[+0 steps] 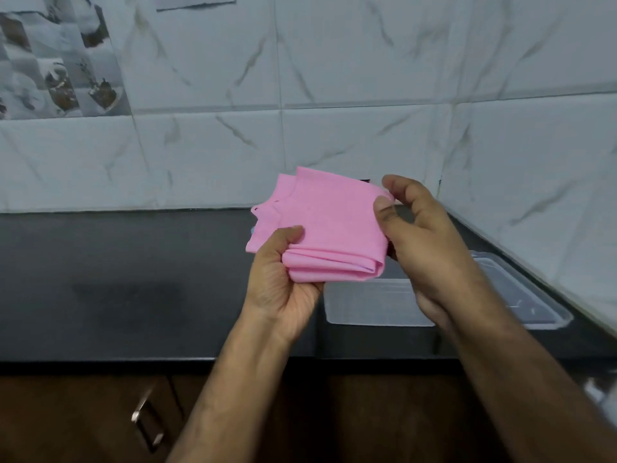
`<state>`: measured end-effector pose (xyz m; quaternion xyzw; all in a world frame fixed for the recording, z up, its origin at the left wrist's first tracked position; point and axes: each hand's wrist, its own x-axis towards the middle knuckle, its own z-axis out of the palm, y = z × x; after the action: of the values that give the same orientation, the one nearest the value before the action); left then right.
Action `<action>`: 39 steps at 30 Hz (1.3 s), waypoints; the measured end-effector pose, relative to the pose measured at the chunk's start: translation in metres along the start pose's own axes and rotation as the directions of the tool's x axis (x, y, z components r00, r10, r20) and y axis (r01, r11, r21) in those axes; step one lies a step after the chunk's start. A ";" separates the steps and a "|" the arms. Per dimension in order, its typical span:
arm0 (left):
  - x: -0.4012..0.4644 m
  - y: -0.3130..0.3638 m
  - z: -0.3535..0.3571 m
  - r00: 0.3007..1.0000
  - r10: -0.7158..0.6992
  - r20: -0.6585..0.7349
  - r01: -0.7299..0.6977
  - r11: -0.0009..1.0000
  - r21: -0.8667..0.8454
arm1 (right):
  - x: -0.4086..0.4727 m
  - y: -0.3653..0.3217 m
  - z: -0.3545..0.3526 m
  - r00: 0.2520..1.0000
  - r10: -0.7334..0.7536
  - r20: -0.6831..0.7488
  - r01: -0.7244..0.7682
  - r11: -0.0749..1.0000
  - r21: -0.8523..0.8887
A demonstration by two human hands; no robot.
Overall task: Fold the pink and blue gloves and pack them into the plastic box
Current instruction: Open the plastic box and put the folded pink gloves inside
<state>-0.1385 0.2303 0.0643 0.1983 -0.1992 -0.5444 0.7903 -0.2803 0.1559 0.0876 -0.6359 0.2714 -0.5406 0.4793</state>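
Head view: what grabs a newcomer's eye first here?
The folded pink glove, bright against the dark countertop, held in the air mid-frame between both hands. The left hand grips its lower left corner, and the right hand pinches its right edge with curled fingers. Just below and to the right, the clear plastic box sits on the countertop with a clear lid beside it, near the marble-tiled wall.
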 end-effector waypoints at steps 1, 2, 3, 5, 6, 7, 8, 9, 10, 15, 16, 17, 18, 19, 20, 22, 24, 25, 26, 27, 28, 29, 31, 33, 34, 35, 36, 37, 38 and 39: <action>0.005 -0.005 0.001 0.999 -0.020 0.025 0.020 1.000 0.013 | 0.008 0.002 -0.004 0.999 0.042 -0.021 -0.041 0.999 0.017; 0.010 -0.008 0.003 0.999 -0.029 0.040 0.027 0.999 0.036 | 0.015 0.004 -0.010 0.996 0.085 -0.039 -0.083 0.996 0.037; 0.015 -0.009 0.005 0.998 -0.035 0.060 0.032 0.998 0.054 | 0.023 0.006 -0.016 0.991 0.123 -0.052 -0.120 0.991 0.057; 0.027 -0.005 0.012 0.991 -0.059 0.123 0.050 0.996 0.076 | 0.036 0.009 -0.026 0.985 0.163 -0.065 -0.157 0.984 0.087; 0.032 -0.002 0.013 0.985 -0.083 0.149 0.072 0.995 0.075 | 0.042 0.011 -0.030 0.983 0.170 -0.068 -0.163 0.982 0.093; 0.038 0.001 0.014 0.979 -0.114 0.167 0.104 0.992 0.067 | 0.047 0.011 -0.034 0.983 0.170 -0.074 -0.163 0.983 0.089; 0.044 0.004 0.015 0.970 -0.156 0.186 0.149 0.988 0.049 | 0.052 0.012 -0.038 0.983 0.166 -0.079 -0.160 0.984 0.078; 0.050 0.007 0.014 0.961 -0.202 0.190 0.198 0.979 0.038 | 0.056 0.011 -0.042 0.983 0.161 -0.084 -0.155 0.986 0.064; 0.056 0.009 0.013 0.953 -0.242 0.182 0.239 0.970 0.038 | 0.061 0.011 -0.045 0.984 0.155 -0.087 -0.152 0.987 0.049; 0.080 0.016 0.015 0.939 -0.328 0.102 0.306 0.933 0.189 | 0.076 0.010 -0.056 0.988 0.120 -0.095 -0.124 0.992 -0.032; 0.084 0.016 0.018 0.944 -0.322 0.068 0.297 0.923 0.246 | 0.077 0.012 -0.057 0.989 0.117 -0.092 -0.122 0.991 -0.050; 0.089 0.016 0.020 0.951 -0.307 0.032 0.283 0.907 0.312 | 0.078 0.015 -0.058 0.989 0.116 -0.093 -0.122 0.991 -0.062; 0.093 0.015 0.023 0.958 -0.288 0.001 0.266 0.886 0.381 | 0.079 0.018 -0.058 0.988 0.119 -0.098 -0.126 0.990 -0.069; 0.096 0.015 0.025 0.963 -0.270 -0.026 0.253 0.857 0.448 | 0.078 0.020 -0.059 0.987 0.127 -0.103 -0.135 0.988 -0.073; 0.100 0.014 0.026 0.965 -0.256 -0.050 0.245 0.824 0.510 | 0.078 0.023 -0.060 0.985 0.136 -0.106 -0.144 0.987 -0.076; 0.106 0.013 0.026 0.970 -0.228 -0.079 0.228 0.756 0.614 | 0.075 0.029 -0.062 0.982 0.156 -0.109 -0.165 0.983 -0.081; 0.113 0.010 0.020 0.975 -0.200 -0.093 0.206 0.674 0.709 | 0.072 0.035 -0.064 0.977 0.182 -0.115 -0.193 0.977 -0.093; 0.116 0.008 0.017 0.980 -0.178 -0.091 0.185 0.638 0.747 | 0.070 0.038 -0.065 0.974 0.196 -0.117 -0.208 0.973 -0.102; 0.120 0.008 0.015 0.983 -0.163 -0.085 0.168 0.615 0.771 | 0.069 0.040 -0.065 0.971 0.209 -0.117 -0.222 0.968 -0.115; 0.124 0.009 0.013 0.982 -0.170 -0.085 0.172 0.602 0.780 | 0.067 0.042 -0.065 0.968 0.221 -0.119 -0.236 0.963 -0.132; 0.128 0.011 0.012 0.975 -0.203 -0.093 0.199 0.600 0.775 | 0.067 0.043 -0.065 0.966 0.229 -0.122 -0.246 0.957 -0.151; 0.131 0.014 0.011 0.964 -0.248 -0.100 0.233 0.592 0.772 | 0.067 0.044 -0.066 0.964 0.234 -0.124 -0.253 0.952 -0.174; 0.138 0.017 0.011 0.952 -0.289 -0.103 0.251 0.543 0.801 | 0.068 0.044 -0.067 0.965 0.238 -0.107 -0.257 0.940 -0.225; 0.141 0.011 0.010 0.969 -0.231 -0.086 0.185 0.452 0.873 | 0.068 0.045 -0.067 0.970 0.232 -0.070 -0.243 0.921 -0.304; 0.142 0.006 0.010 0.975 -0.210 -0.072 0.152 0.397 0.905 | 0.068 0.046 -0.067 0.974 0.218 -0.057 -0.223 0.904 -0.366; 0.144 0.001 0.008 0.977 -0.205 -0.063 0.133 0.349 0.928 | 0.068 0.047 -0.067 0.979 0.196 -0.055 -0.200 0.880 -0.431; 0.144 -0.003 0.008 0.976 -0.206 -0.066 0.131 0.318 0.939 | 0.067 0.048 -0.067 0.983 0.171 -0.062 -0.180 0.857 -0.482; 0.144 -0.004 0.007 0.976 -0.206 -0.077 0.140 0.311 0.940 | 0.067 0.050 -0.066 0.985 0.153 -0.075 -0.170 0.843 -0.510; 0.145 -0.003 0.006 0.976 -0.202 -0.084 0.147 0.320 0.936 | 0.068 0.051 -0.066 0.985 0.145 -0.090 -0.171 0.839 -0.516; 0.147 -0.002 0.006 0.977 -0.196 -0.089 0.152 0.332 0.931 | 0.068 0.051 -0.065 0.984 0.146 -0.105 -0.179 0.838 -0.515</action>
<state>-0.0951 0.0911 0.0823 0.6214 -0.4660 -0.4191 0.4702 -0.3148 0.0565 0.0676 -0.6998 0.4754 -0.4234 0.3241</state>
